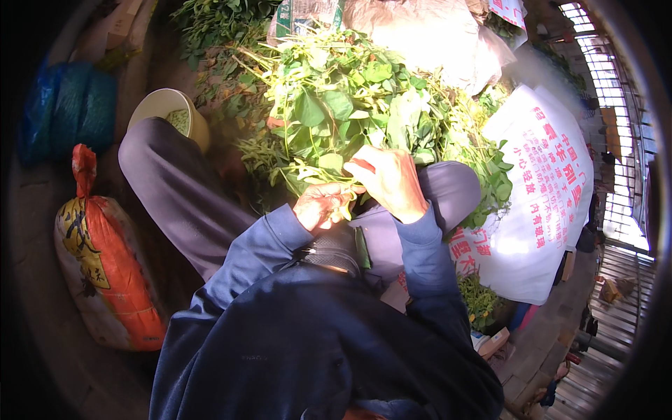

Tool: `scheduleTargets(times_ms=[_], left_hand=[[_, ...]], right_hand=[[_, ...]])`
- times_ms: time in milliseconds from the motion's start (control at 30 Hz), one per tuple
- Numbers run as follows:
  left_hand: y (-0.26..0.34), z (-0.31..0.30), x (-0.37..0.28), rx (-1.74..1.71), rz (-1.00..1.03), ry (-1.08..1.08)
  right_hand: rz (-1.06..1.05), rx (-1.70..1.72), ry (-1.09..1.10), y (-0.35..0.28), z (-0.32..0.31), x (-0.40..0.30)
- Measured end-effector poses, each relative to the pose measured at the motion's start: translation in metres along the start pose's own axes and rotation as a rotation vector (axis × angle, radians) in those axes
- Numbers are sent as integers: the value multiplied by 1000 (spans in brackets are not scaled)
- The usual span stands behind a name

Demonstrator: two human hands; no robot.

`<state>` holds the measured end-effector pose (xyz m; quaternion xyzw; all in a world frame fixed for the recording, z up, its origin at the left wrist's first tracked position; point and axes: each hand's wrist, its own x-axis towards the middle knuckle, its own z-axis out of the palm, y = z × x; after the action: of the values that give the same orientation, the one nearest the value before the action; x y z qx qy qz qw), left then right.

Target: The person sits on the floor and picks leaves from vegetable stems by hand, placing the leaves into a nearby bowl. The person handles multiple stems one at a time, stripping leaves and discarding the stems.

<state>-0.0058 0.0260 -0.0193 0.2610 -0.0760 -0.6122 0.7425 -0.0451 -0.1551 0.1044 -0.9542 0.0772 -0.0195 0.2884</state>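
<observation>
My left hand point(321, 206) is in front of my lap with its fingers closed on green bean pods point(346, 204), a few of which show at the fingertips. Close on its right, my right hand point(388, 181) bends over a leafy stem, its fingertips near those of the left; what exactly it pinches is partly hidden. A big heap of cut bean plants point(336, 105) with leaves and pods lies just beyond both hands, between and past my knees. Beside my left knee stands a cream bucket point(198, 126) holding shelled green beans point(179, 121).
An orange and white printed sack point(123, 273) and a blue plastic bundle point(79, 110) lie at the left. White sheets with red print point(535, 194) spread at the right. A brown paper sack point(420, 31) lies behind the heap. More greenery point(478, 302) sits beside my right arm.
</observation>
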Motion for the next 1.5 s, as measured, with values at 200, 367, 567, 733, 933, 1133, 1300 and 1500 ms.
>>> scheduleTargets(times_ms=[200,367,567,733,933,1133,1300,1500], left_hand=[[2,-1,-4,-145,74,-120],[0,0,-1,-98,116,26],[5,1,-3,-118,79,135],[20,15,-5,-69,69,45],[3,-1,-4,-162,162,-79],[22,7,-8,-406,-28,-106],[6,11,-10,-278,65,125],[-3,5,-18,-130,-126,141]], right_hand=[[125,294,166,6,4,-24],[320,549,143,5,7,-32],[335,705,163,8,24,-53],[308,601,257,2,27,-58],[334,595,250,7,23,-55],[430,713,271,-1,22,-50],[376,958,331,0,29,-49],[338,467,423,14,45,-48]])
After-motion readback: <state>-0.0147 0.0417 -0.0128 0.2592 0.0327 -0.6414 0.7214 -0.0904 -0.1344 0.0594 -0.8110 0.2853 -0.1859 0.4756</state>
